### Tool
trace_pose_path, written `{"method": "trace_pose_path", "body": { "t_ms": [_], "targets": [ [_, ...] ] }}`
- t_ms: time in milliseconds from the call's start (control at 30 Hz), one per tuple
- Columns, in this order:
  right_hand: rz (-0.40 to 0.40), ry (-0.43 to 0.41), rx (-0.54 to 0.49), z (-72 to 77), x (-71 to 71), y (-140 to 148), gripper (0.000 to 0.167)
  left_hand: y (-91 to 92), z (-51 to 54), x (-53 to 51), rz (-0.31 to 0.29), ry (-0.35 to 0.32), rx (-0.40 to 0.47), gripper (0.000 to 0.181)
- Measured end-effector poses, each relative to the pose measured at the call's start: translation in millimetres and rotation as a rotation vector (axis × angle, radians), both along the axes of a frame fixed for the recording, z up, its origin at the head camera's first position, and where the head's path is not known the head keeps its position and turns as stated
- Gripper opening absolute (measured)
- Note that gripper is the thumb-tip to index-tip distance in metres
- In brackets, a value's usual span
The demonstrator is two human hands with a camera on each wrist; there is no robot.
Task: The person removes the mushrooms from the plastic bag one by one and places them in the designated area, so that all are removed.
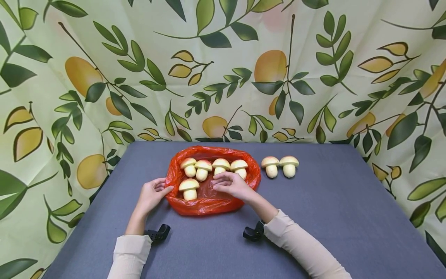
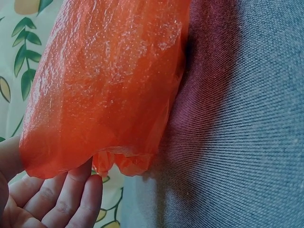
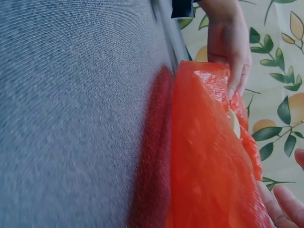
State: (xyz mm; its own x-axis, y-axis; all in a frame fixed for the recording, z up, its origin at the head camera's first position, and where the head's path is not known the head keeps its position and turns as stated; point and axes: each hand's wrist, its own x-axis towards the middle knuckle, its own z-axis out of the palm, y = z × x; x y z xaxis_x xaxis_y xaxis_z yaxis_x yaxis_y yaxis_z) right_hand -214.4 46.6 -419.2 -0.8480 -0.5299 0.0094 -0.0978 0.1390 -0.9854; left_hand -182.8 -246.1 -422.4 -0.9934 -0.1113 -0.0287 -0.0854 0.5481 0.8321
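A red plastic bag (image 1: 205,209) stands with its mouth spread wide on the table. Inside it are several mushrooms (image 1: 189,184) with cream stems and pale yellow caps, some tinged red. At the bag's left rim, my left hand (image 1: 151,195) pinches the plastic, thumb on the inner side and fingers outside; the left wrist view shows the fingers behind the red film (image 2: 104,95). Over the right half of the bag's mouth reaches my right hand (image 1: 237,186), its fingers loosely extended with nothing visible between them. In the right wrist view its fingers (image 3: 275,204) show beside the bag.
Two more mushrooms (image 1: 270,166) stand side by side on the grey table (image 1: 331,217), just right of the bag. Behind the table hangs a leaf-patterned cloth (image 1: 223,85). Black devices (image 1: 253,232) are strapped at both wrists.
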Motion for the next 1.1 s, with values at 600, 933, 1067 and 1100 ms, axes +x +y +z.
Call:
{"method": "trace_pose_path", "body": {
  "t_ms": [600,933,1067,1100],
  "targets": [
    [-0.044,0.044,0.139,-5.1,-1.0,-48.1,0.037,1.3,4.2,4.5,-0.009,0.003,0.009,0.042],
    [-0.130,0.052,0.205,-8.2,-8.1,-61.9,0.042,1.3,4.2,3.3,-0.005,0.008,0.010,0.041],
    [-0.121,0.032,0.201,-10.4,-11.6,-66.1,0.046,1.6,4.1,3.4,-0.007,0.005,0.016,0.042],
    [-0.116,0.027,0.197,-10.9,-12.0,-67.1,0.046,1.7,4.1,3.5,-0.008,0.004,0.016,0.043]
  ]
}}
